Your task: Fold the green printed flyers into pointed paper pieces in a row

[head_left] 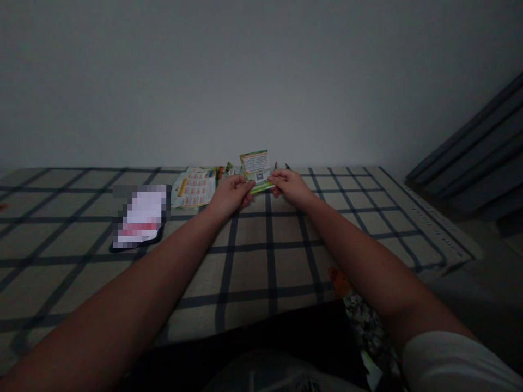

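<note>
A small printed card [256, 163] with green edges, lines of text and a square code is held up over the far part of the table. My left hand [232, 194] pinches its lower left side. On its lower right side, my right hand [289, 187] grips it between thumb and fingers. Just left of my left hand lies a printed sheet or packet [195, 188] with a grid of orange marks. Small colourful pieces, partly hidden behind my hands and the card, lie near the wall; I cannot make out what they are.
A phone [143, 215] with a blurred bright screen lies at the left on the checked tablecloth [249, 261]. The pale wall [261, 81] rises behind the table. A dark pleated curtain-like thing [474, 136] stands at the right. Something patterned [363, 316] sits below my right forearm.
</note>
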